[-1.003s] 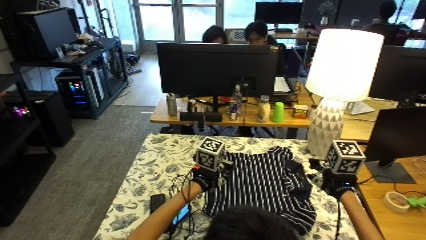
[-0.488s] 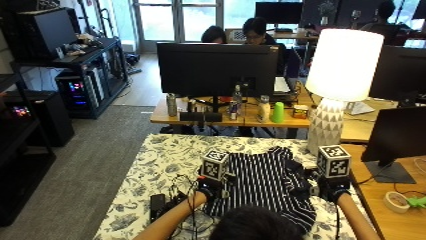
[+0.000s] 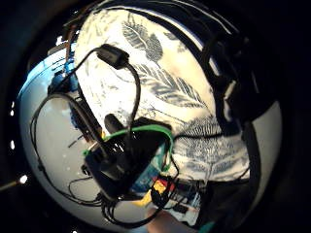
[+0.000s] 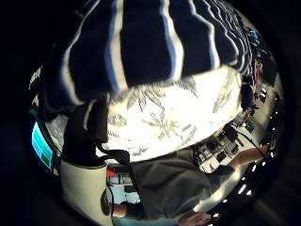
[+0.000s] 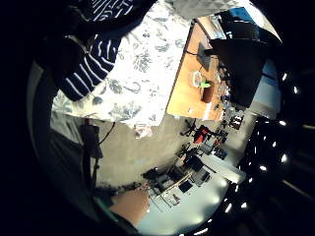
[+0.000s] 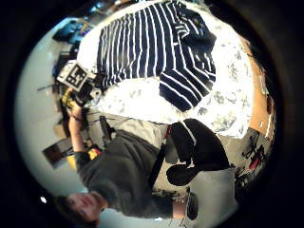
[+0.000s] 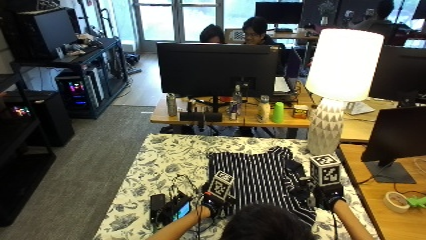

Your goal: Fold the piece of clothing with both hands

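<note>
A navy shirt with white stripes (image 7: pixel 256 177) lies spread on the flower-printed tablecloth (image 7: pixel 166 160), its hem towards me. My left hand (image 7: pixel 214 202) is low at the hem's left corner, and striped cloth (image 4: pixel 141 47) fills much of its thumb side palm view. I cannot see whether it holds the cloth. My right hand (image 7: pixel 324 195) is at the shirt's right edge, raised off it. Its thumb side palm view takes in the whole shirt (image 6: pixel 142 42) with one sleeve (image 6: pixel 185 85) folded in, and nothing lies in its fingers.
A phone and a bundle of cables (image 7: pixel 166 207) lie on the tablecloth just left of my left hand. A tall white lamp (image 7: pixel 339 90) stands off the far right corner. A wooden desk with a monitor (image 7: pixel 399 145) and a tape roll (image 7: pixel 398 201) adjoins the right side.
Both hands have drawn back along the shirt's sides towards me, down to its hem end. The shirt lies as before.
</note>
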A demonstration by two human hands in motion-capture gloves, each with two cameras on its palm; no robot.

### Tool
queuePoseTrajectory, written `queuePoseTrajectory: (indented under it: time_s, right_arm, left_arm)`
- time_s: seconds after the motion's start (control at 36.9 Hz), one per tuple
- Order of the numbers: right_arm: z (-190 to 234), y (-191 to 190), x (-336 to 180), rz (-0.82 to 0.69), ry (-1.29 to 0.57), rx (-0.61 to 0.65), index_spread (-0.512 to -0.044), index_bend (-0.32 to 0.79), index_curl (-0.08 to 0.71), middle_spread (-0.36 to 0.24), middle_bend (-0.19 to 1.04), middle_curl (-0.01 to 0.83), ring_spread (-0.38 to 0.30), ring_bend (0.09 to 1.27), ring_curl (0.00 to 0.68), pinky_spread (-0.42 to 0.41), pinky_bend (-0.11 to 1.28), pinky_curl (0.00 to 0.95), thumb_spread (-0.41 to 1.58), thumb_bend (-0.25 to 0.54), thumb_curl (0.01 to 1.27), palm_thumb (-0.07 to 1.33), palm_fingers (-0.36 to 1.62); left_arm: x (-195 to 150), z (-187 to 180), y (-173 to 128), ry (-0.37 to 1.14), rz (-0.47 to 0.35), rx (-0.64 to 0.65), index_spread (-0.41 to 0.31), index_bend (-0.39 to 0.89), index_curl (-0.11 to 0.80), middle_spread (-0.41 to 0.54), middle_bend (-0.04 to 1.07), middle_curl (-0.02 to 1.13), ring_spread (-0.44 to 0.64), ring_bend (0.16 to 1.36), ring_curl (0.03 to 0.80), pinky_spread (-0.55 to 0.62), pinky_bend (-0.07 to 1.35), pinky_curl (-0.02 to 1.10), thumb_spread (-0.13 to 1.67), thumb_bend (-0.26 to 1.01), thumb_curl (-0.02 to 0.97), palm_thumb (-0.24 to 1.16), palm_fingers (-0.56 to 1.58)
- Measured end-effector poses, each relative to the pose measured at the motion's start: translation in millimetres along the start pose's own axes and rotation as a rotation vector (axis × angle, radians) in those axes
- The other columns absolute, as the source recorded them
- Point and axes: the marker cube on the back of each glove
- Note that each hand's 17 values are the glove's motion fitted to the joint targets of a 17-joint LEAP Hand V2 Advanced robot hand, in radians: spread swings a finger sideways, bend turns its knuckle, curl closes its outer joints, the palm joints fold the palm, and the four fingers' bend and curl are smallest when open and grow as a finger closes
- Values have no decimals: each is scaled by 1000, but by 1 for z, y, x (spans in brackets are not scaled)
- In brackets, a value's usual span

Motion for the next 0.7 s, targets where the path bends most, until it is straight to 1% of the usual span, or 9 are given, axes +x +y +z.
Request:
queuePoseTrajectory:
  time_s: [0.05,0.14,0.16,0.19,0.22,0.3,0.43,0.6,0.7]
  right_arm:
    - [3,1,-2,-5,-1,-17,-319,94,153,-25,183,310,-8,577,365,24,719,376,1074,17,264,648,424]
    - [5,9,-9,-15,7,-50,-319,91,153,-26,190,317,-5,576,365,26,722,376,1068,0,268,655,422]
    - [8,9,-10,-19,8,-62,-319,92,153,-26,184,317,-4,578,366,26,724,376,1067,-5,270,658,420]
    - [12,7,-12,-22,9,-73,-319,92,153,-26,189,320,-4,577,366,26,724,376,1070,-5,273,664,421]
    - [18,4,-12,-24,10,-83,-319,92,153,-26,189,322,-3,578,366,26,725,376,1070,-9,274,667,421]
    - [37,-8,-17,-38,11,-101,-318,87,153,-26,188,327,-2,585,367,27,726,375,1065,-13,278,681,420]
    - [80,-33,-28,-43,14,-174,-308,67,145,-21,175,331,34,580,366,45,759,383,1055,-19,284,689,375]
    - [136,-73,-27,9,54,-258,-272,62,134,62,109,296,114,605,371,112,894,411,1042,-28,287,680,271]
    - [151,-87,-24,29,38,-273,-254,78,132,116,108,272,162,604,365,152,979,426,1026,-33,287,663,200]
  left_arm:
    - [2,-10,19,-31,-24,30,-38,131,305,78,164,195,29,632,309,-37,742,378,1120,68,264,484,554]
    - [3,-18,21,-53,-31,96,-92,161,312,-22,221,228,-87,617,302,-179,734,365,1150,88,277,545,798]
    - [3,-21,17,-53,-25,136,-76,104,297,3,152,211,-49,601,295,-157,742,362,1134,69,274,530,656]
    - [4,-24,13,-49,-18,173,-112,183,326,-59,236,262,-127,619,328,-220,737,381,1161,89,284,565,864]
    - [4,-28,10,-43,-14,198,-120,169,321,-75,218,251,-144,602,312,-238,721,369,1166,87,286,571,879]
    - [4,-37,9,-31,-28,207,-172,185,344,-154,290,288,-239,593,319,-310,690,366,1219,125,306,645,1147]
    - [-1,-51,15,-42,-73,134,-207,139,356,-231,373,364,-314,606,363,-372,692,396,1279,152,329,707,1233]
    - [3,-65,13,31,8,101,-216,87,333,-280,429,418,-352,725,416,-399,743,431,1401,191,338,749,1248]
    - [-9,-75,5,0,-75,169,-217,95,325,-298,452,444,-362,752,436,-405,775,451,1458,203,336,752,1226]
